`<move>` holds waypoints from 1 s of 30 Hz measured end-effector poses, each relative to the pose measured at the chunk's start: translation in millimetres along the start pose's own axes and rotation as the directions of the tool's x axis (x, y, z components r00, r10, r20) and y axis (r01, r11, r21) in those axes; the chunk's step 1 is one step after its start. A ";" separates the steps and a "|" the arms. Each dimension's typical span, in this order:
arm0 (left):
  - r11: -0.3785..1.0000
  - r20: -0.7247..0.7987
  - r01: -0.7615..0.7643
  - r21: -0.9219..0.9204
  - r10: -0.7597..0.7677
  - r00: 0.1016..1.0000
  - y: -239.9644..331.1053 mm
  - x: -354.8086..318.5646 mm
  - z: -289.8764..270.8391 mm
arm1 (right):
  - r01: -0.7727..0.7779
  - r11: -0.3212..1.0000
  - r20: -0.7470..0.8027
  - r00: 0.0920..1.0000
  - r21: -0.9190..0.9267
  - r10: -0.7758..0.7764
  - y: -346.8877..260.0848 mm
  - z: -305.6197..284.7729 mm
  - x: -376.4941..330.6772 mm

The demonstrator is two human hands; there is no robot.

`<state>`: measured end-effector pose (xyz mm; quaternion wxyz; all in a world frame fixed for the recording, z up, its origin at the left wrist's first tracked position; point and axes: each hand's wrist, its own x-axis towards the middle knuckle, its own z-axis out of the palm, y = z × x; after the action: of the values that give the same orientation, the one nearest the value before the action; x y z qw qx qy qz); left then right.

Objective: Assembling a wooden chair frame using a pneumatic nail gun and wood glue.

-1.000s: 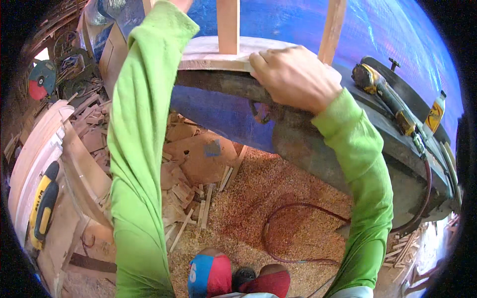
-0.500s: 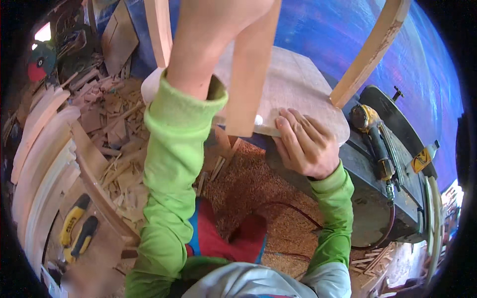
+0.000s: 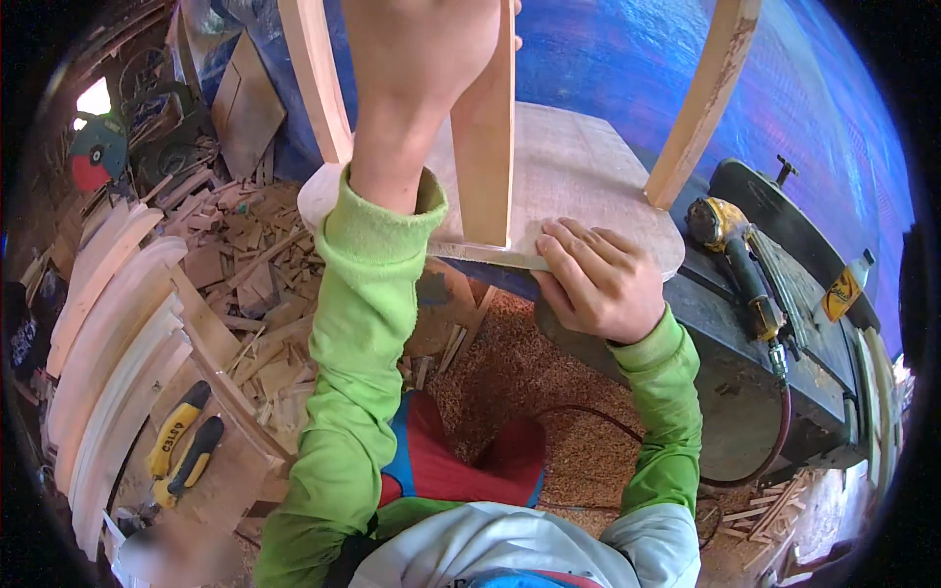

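Observation:
A flat, round-cornered wooden board [image 3: 569,162] lies before me with wooden legs standing up from it. Near its front edge stands the middle leg [image 3: 484,181], its foot touching the board and a little white stuff, perhaps glue, at its base. High on that leg is my left hand [image 3: 431,49], fingertips wrapped round its far side. My right hand [image 3: 603,279] grips the board's front edge, fingers on top and thumb at the rim. Another leg [image 3: 314,83] rises at the left, and a third leg [image 3: 701,108] at the right.
A yellow-and-black air nailer [image 3: 735,255] with a red hose [image 3: 774,441] lies on the dark metal bench [image 3: 814,392] at right, near a bottle [image 3: 843,286]. Yellow-black pliers [image 3: 186,446], curved wood pieces [image 3: 123,323] and offcuts [image 3: 260,294] are at left. Blue sheeting [image 3: 608,59] hangs behind.
My left hand has brought the middle leg's foot onto the board's front edge, covering most of the white blob. My right hand keeps its grip. The whole view has shifted slightly.

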<state>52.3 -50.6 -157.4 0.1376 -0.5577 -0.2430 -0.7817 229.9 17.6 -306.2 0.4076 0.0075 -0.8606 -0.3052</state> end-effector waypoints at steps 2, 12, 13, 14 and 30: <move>0.999 0.007 0.032 -0.028 -0.031 0.999 -4.5 -0.9 1.7 | 0.019 1.000 -0.002 1.000 -0.021 -0.019 0.1 1.3 0.0; 0.999 0.061 0.051 0.000 -0.051 0.997 -16.2 -5.8 8.6 | -0.272 0.928 0.140 0.960 0.256 0.242 -5.0 -12.5 10.1; 0.996 0.055 0.088 -0.012 -0.087 0.995 -16.4 -6.9 7.7 | -0.275 0.928 0.141 0.959 0.252 0.246 -3.9 -15.8 12.8; 0.996 0.054 0.083 -0.019 -0.082 0.995 -18.1 -7.6 6.6 | -0.302 0.899 0.172 0.950 0.317 0.259 -1.5 -19.0 16.7; 0.984 0.058 0.136 -0.114 -0.130 0.990 -22.9 -13.7 6.2 | -0.527 0.695 0.408 0.843 0.489 0.352 -4.7 -8.0 47.8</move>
<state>50.8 -28.8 -173.8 0.0459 -0.5668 -0.2365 -0.7878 202.6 -2.9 -271.5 0.3191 -0.1195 -0.9364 0.0840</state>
